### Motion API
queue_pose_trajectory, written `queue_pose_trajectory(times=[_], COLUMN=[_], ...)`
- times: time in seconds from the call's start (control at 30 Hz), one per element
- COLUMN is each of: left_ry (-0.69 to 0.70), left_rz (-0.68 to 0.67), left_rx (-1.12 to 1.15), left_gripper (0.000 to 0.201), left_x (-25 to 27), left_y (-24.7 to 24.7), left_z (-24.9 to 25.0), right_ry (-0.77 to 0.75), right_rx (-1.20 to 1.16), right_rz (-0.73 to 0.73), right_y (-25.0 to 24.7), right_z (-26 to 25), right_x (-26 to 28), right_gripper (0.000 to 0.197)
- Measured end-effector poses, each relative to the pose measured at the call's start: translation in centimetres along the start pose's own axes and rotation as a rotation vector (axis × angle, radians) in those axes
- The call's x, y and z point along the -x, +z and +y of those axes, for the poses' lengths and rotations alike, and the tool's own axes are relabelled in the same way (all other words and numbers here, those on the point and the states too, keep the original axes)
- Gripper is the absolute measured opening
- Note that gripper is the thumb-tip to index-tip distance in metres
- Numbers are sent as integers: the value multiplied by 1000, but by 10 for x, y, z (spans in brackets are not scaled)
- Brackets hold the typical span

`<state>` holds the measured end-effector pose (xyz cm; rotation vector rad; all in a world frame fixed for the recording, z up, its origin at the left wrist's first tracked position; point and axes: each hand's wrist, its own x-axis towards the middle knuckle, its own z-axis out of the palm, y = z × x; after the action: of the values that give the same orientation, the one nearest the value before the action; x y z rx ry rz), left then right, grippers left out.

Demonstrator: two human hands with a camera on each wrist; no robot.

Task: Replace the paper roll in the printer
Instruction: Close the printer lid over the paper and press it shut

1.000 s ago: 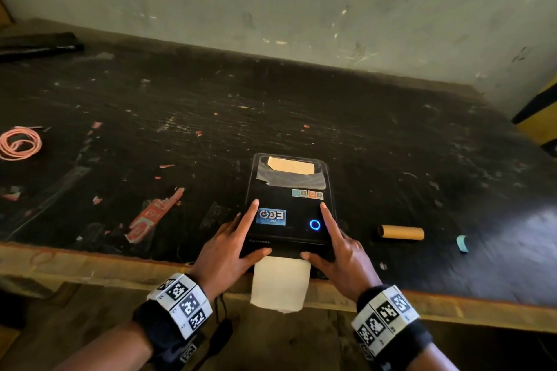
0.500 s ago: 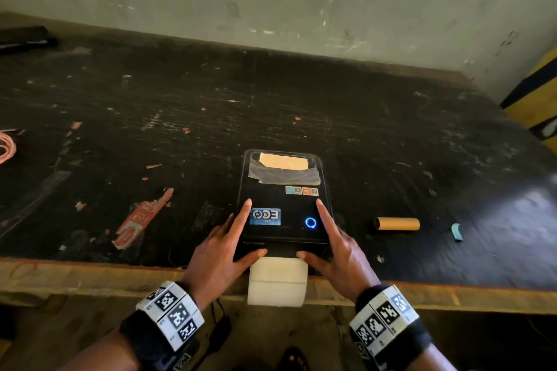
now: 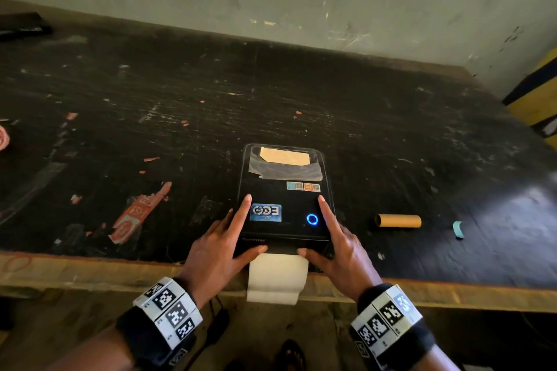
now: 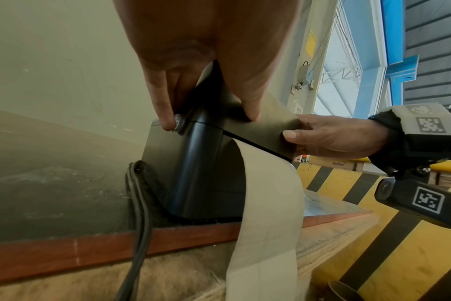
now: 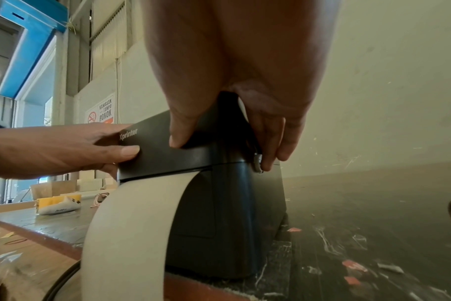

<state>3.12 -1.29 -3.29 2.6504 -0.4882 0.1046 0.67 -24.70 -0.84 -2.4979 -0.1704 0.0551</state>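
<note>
A black printer (image 3: 283,199) with a lit blue ring (image 3: 312,219) stands at the table's near edge, lid down. A white paper strip (image 3: 277,277) comes out of its front slot and hangs over the edge. My left hand (image 3: 232,232) is on the lid's front left corner: index finger straight on top, thumb on the front face. My right hand (image 3: 337,238) mirrors it on the right corner. In the wrist views the other fingers of the left hand (image 4: 162,106) and right hand (image 5: 273,142) reach down to small side latches. The paper roll itself is hidden.
An empty cardboard core (image 3: 398,220) and a blue scrap (image 3: 458,229) lie right of the printer. A red label (image 3: 132,217) is stuck to the dark table (image 3: 391,129) on the left. A black cable (image 4: 139,224) drops over the wooden edge. A wall runs behind.
Both hands and the printer stay as they were. Only the head view has drifted slightly.
</note>
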Motion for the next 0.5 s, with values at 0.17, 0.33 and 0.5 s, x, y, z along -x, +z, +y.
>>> queue_pose_trajectory(times=[0.17, 0.33, 0.5], left_ry=[8, 9, 7], left_rz=[21, 16, -1], left_rx=[8, 18, 37], left_gripper=[87, 87, 87], left_x=[0, 1, 1], left_y=[0, -1, -1], left_z=[1, 1, 1], right_ry=[-8, -17, -15], right_rx=[-1, 0, 11], right_rz=[5, 6, 12], right_y=[0, 0, 2], right_z=[0, 0, 2], right_x=[0, 1, 0], right_gripper=[100, 100, 101])
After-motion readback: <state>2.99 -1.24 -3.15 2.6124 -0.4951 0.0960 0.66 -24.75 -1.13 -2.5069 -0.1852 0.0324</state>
